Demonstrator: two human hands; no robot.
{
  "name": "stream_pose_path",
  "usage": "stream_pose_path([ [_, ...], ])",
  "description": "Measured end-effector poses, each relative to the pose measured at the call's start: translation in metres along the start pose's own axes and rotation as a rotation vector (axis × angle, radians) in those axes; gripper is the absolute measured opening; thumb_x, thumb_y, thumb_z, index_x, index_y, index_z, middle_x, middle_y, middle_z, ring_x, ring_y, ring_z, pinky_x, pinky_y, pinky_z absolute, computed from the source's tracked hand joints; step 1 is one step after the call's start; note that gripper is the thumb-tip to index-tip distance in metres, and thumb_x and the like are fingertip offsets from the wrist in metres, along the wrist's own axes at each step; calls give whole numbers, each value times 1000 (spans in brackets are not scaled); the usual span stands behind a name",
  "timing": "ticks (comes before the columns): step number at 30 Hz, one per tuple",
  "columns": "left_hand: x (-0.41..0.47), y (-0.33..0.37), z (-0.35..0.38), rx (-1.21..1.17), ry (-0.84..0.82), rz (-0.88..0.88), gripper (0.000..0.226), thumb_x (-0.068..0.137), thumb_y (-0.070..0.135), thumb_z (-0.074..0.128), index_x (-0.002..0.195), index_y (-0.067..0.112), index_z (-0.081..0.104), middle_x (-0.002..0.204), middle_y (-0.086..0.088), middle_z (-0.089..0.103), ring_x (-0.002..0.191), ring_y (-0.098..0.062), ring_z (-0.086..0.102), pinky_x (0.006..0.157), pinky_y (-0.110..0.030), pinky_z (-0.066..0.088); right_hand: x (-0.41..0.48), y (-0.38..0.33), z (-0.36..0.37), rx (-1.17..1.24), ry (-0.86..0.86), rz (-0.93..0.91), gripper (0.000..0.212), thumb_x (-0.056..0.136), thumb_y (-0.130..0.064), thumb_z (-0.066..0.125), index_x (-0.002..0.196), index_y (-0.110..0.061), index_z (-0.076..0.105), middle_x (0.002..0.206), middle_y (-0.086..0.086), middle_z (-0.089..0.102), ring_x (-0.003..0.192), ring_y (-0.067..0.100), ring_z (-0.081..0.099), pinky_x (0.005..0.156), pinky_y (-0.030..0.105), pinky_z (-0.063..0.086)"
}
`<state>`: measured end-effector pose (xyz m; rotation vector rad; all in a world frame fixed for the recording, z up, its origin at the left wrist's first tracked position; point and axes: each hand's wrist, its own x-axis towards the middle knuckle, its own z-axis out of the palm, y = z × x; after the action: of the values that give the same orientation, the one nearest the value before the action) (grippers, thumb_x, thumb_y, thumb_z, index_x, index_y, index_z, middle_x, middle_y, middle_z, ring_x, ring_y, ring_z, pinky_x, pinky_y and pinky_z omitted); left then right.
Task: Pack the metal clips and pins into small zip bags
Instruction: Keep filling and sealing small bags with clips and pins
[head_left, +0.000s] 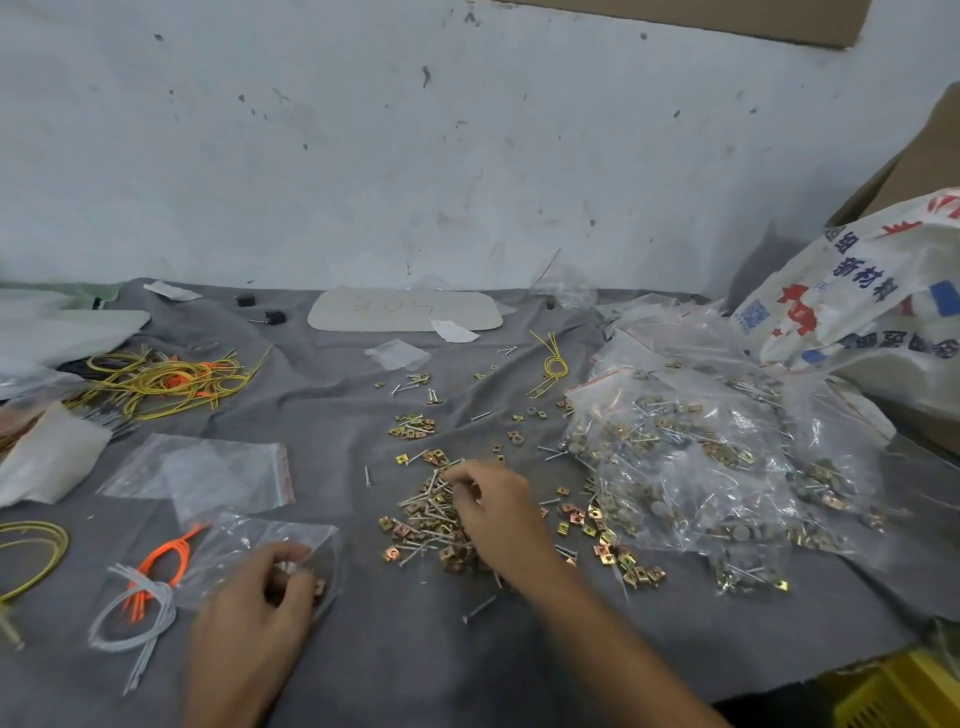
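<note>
Head view shows my left hand gripping a small zip bag while my right hand pinches pins from the loose pile right of it.

A small packing workshop: filled zip bags heaped by a scuffed wall.

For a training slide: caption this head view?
Right hand picks pins from loose pile; left hand holds zip bag.
</note>
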<state>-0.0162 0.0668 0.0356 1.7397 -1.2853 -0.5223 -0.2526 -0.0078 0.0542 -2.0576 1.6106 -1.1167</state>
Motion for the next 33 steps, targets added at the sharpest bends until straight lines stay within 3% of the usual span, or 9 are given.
stream_pose_path([
  [4, 1, 0, 1, -9, 18, 9, 29, 82, 11, 74, 82, 39, 67, 66, 19, 65, 66, -15, 63, 65, -37, 44, 40, 43, -34, -157, -3, 161, 16, 99, -18, 57, 108, -21, 69, 105, -3, 70, 94, 15, 64, 85, 36, 54],
  [10, 4, 1, 4, -55, 16, -42, 34, 82, 8, 74, 78, 41, 67, 64, 19, 66, 71, -14, 65, 72, -39, 47, 96, 93, -52, -356, -19, 345, 20, 96, -6, 49, 101, -14, 68, 109, 13, 68, 108, 34, 61, 84, 35, 45],
  [12, 6, 1, 4, -62, 14, -53, 35, 82, 9, 73, 80, 44, 66, 65, 19, 67, 71, -14, 65, 72, -37, 46, 112, 103, -50, -402, -36, 362, 25, 94, -4, 51, 111, -12, 67, 117, 15, 67, 113, 35, 60, 90, 36, 46],
  [14, 6, 3, 4, -63, 24, -54, 45, 80, 10, 74, 87, 53, 61, 65, 19, 66, 70, -14, 64, 71, -36, 46, 128, 111, -48, -454, -97, 344, 32, 94, -4, 52, 123, -10, 63, 123, 16, 64, 115, 35, 58, 92, 36, 46],
  [17, 6, 4, 4, -51, 54, -45, 51, 78, 10, 76, 88, 58, 59, 65, 22, 64, 64, -7, 61, 65, -32, 43, 140, 118, -41, -561, -236, 278, 27, 95, -10, 50, 118, -9, 64, 121, 20, 64, 115, 37, 56, 91, 35, 46],
  [22, 6, 3, 4, -57, 46, -39, 49, 79, 10, 76, 86, 56, 60, 65, 22, 64, 67, -5, 61, 67, -34, 44, 137, 124, -37, -704, -199, 207, 22, 99, -17, 49, 114, -15, 65, 127, 12, 60, 119, 34, 48, 98, 39, 41],
  [24, 6, 2, 4, -70, 45, -25, 46, 78, 9, 75, 84, 53, 61, 60, 19, 63, 72, 0, 60, 68, -33, 45, 134, 126, -38, -700, -194, 204, 19, 99, -16, 47, 113, -16, 60, 127, 11, 56, 119, 33, 47, 95, 40, 41],
  [27, 4, 3, 4, -76, 54, 37, 24, 76, 23, 71, 77, 46, 64, 54, 18, 61, 71, 0, 60, 64, -14, 43, 134, 125, -37, -661, -256, 215, 19, 98, -16, 47, 115, -17, 55, 126, 15, 57, 117, 35, 51, 89, 38, 41],
  [33, 6, -3, 8, -28, 74, 44, 31, 75, -3, 78, 75, 27, 71, 56, 15, 64, 70, -2, 62, 65, -13, 44, 137, 121, -37, -750, -248, 180, 21, 97, -12, 48, 117, -14, 56, 130, 12, 59, 121, 34, 49, 100, 38, 38],
])
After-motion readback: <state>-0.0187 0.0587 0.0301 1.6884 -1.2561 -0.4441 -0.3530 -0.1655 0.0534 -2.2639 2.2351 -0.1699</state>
